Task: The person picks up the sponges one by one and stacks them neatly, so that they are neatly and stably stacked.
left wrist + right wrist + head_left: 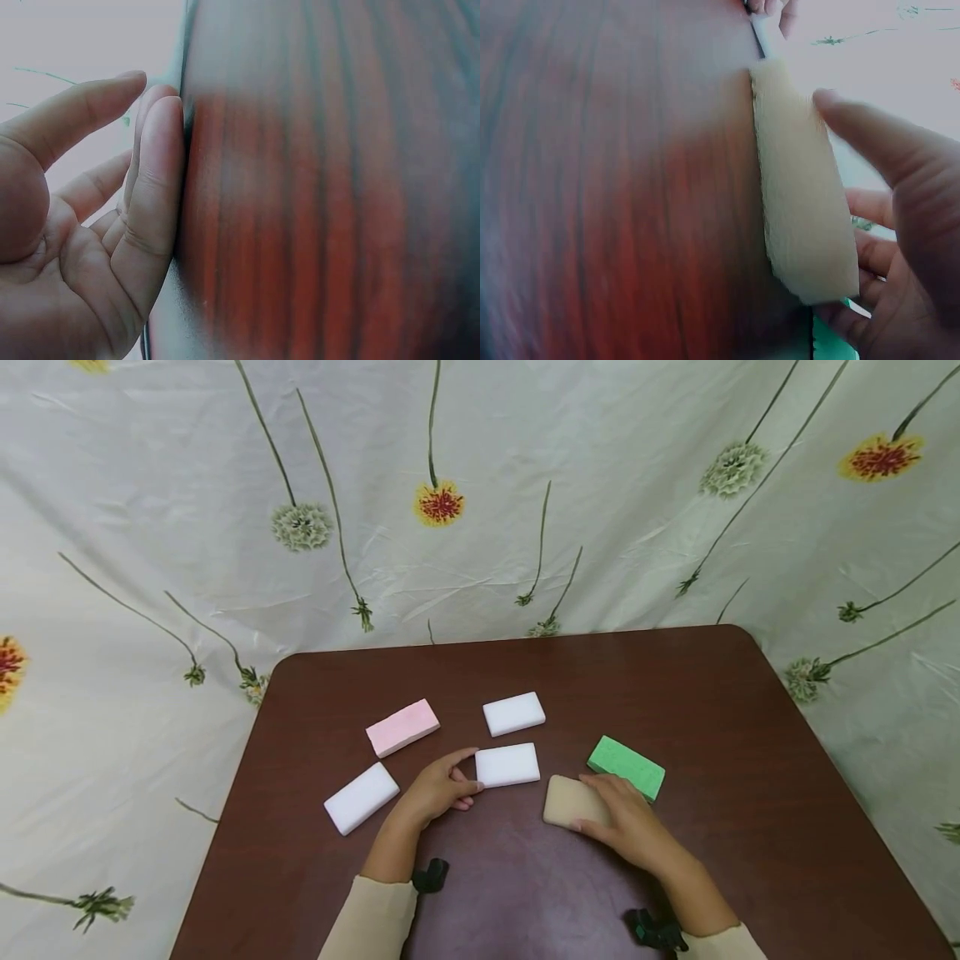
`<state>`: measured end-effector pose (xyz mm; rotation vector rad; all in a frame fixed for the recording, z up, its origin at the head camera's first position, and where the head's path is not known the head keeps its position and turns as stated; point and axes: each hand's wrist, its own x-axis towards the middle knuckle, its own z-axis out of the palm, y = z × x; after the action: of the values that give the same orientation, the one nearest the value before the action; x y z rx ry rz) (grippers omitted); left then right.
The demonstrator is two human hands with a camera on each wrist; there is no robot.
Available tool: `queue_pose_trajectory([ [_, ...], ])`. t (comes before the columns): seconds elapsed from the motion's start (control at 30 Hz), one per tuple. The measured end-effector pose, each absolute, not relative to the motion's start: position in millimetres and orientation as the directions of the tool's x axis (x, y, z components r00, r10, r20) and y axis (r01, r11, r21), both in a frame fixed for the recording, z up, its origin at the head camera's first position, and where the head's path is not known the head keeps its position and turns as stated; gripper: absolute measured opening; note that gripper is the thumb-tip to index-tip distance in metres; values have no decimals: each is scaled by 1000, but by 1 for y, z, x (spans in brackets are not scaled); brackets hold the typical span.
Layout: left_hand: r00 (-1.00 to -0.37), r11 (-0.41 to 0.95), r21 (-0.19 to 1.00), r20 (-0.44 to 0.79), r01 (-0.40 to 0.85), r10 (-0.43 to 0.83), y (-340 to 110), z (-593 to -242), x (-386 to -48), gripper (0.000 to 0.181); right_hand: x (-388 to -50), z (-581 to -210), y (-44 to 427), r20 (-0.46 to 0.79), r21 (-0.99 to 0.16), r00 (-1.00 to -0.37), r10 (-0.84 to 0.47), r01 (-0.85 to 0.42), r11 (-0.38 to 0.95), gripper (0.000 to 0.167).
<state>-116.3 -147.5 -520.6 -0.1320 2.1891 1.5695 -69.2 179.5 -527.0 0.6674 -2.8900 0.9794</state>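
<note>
My left hand (437,791) pinches the left end of a white sponge (507,766) between forefinger and thumb, at the middle of the table. The left wrist view shows the curved fingers (154,172) low by the table edge; the sponge cannot be made out there. My right hand (626,821) grips a tan sponge (576,802) across its width, thumb on the near side and fingers on the far side. In the right wrist view the tan sponge (802,187) shows its long side. Just behind the right hand, a green sponge (626,767) is partly covered by it.
Another white sponge (514,714) lies beyond the left hand's one. To the left are a pink sponge (402,727) and a third white sponge (362,798). All lie on a dark brown table (720,710), with a flowered cloth (480,560) behind it.
</note>
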Motion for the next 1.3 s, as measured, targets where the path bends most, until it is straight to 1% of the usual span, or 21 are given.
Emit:
queue_pose_trajectory([
  [0.17,-895,339,878,-412,-338,173,-149,-521,-115,69,-68,-523,184,61,-604,-912,-406,-357,712,88],
  [0.27,-894,338,878,-413,-339,175,-149,-520,-115,69,-64,-523,189,40,-614,-912,-408,-345,710,91],
  [0.47,-894,330,880,-412,-341,176,-149,-518,-115,70,-57,-526,200,84,-590,-922,-378,-351,727,85],
  [0.57,-895,325,883,-408,-338,180,-149,-518,-115,71,-57,-529,203,113,-570,-923,-367,-363,737,82],
  [0.7,-894,316,885,-409,-341,182,-149,-519,-115,72,-58,-529,203,123,-566,-925,-361,-364,740,80],
  [0.93,-895,308,886,-411,-347,174,-149,-521,-115,71,-63,-528,199,80,-624,-937,-339,-312,716,78],
  [1.3,-894,305,887,-411,-347,179,-150,-521,-115,71,-79,-523,183,55,-706,-934,-354,-287,648,77],
])
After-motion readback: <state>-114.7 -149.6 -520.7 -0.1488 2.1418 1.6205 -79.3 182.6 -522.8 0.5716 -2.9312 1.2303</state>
